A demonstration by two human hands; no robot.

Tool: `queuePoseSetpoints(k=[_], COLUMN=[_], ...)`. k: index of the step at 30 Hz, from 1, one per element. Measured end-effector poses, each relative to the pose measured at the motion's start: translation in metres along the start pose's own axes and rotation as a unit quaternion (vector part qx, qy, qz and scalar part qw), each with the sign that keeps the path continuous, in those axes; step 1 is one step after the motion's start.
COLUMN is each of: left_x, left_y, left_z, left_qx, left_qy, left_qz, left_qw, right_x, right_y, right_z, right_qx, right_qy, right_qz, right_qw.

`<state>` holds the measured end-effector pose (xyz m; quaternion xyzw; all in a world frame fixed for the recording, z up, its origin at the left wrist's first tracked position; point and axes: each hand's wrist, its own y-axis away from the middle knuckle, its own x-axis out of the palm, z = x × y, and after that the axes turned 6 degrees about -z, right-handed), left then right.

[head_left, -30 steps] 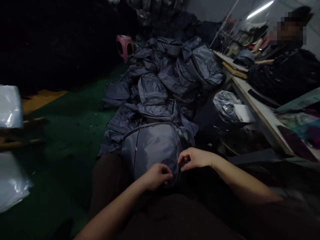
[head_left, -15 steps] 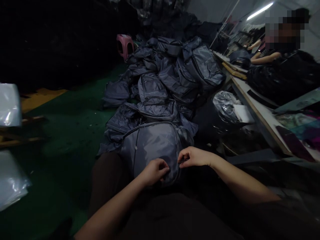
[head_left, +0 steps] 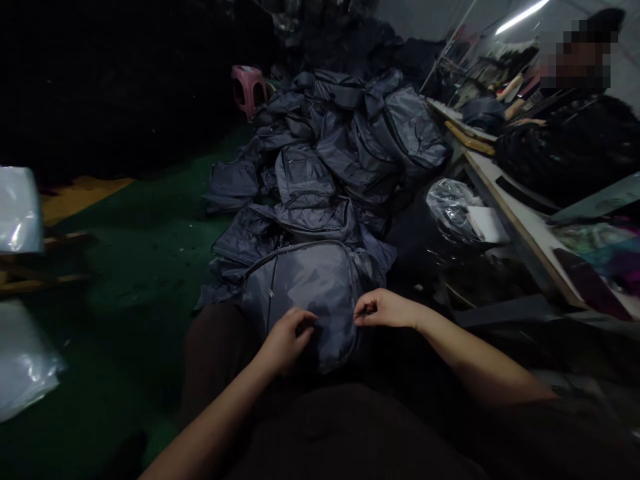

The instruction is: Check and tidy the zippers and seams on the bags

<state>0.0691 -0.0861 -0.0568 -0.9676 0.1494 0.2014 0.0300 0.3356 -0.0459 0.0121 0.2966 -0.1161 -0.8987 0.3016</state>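
A grey-blue backpack (head_left: 320, 267) lies across my lap, its front panel facing up. Dark zipper lines run round its rim, and a small metal zipper pull (head_left: 271, 293) shows at the left. My right hand (head_left: 383, 309) is closed in a pinch at the backpack's right zipped edge; the fingertips partly hide what lies between them. Over the lower front panel is my left hand (head_left: 289, 339), with thumb and fingers apart and nothing seen in it. Whether its fingertips touch the fabric I cannot tell.
Many similar backpacks (head_left: 305, 173) are heaped ahead. A pink stool (head_left: 249, 92) stands behind them. Along the right runs a worktable (head_left: 530, 240), with a clear plastic bag (head_left: 453, 207) beside it and a person (head_left: 530, 100) behind. Plastic-wrapped stacks (head_left: 23, 360) lie left.
My left hand has moved left across the panel, and its fingers have come apart. My right hand has barely shifted at the edge. The person at the worktable has lowered an arm.
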Motion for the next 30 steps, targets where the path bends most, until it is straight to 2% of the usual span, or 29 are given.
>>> queuePoseSetpoints(k=[2, 4, 9, 12, 16, 18, 20, 25, 27, 30], left_x=[0.002, 0.005, 0.011, 0.005, -0.019, -0.029, -0.029, 0.002, 0.015, 0.028], left_y=[0.008, 0.014, 0.013, 0.008, -0.001, -0.004, -0.003, 0.012, 0.018, 0.025], left_z=[-0.008, -0.015, -0.022, -0.016, 0.001, 0.004, 0.0, -0.025, -0.032, -0.033], left_qx=[0.04, 0.065, 0.079, 0.06, -0.021, -0.03, -0.002, 0.078, 0.089, 0.085], left_qy=[0.012, -0.007, -0.083, -0.093, -0.133, -0.149, -0.144, -0.082, -0.073, -0.103], left_qz=[0.078, 0.121, 0.117, 0.074, -0.104, -0.171, -0.174, -0.061, -0.06, -0.097], left_qw=[0.996, 0.99, 0.987, 0.991, 0.985, 0.973, 0.974, 0.992, 0.992, 0.986], right_x=[0.0, 0.0, -0.001, -0.003, -0.004, -0.003, -0.002, 0.005, 0.007, 0.011], right_y=[0.0, -0.002, -0.012, -0.021, -0.034, -0.04, -0.045, -0.054, -0.054, -0.054], right_z=[0.0, 0.0, -0.001, 0.0, 0.003, 0.004, 0.005, 0.006, 0.007, 0.01], right_qx=[-0.004, -0.008, -0.018, -0.028, -0.044, -0.051, -0.058, -0.078, -0.088, -0.105], right_qy=[-0.003, -0.005, 0.006, 0.004, -0.012, -0.02, -0.027, -0.043, -0.046, -0.048], right_qz=[0.004, 0.007, 0.004, -0.007, -0.033, -0.041, -0.05, -0.076, -0.086, -0.101], right_qw=[1.0, 1.0, 1.0, 1.0, 0.998, 0.998, 0.997, 0.993, 0.991, 0.988])
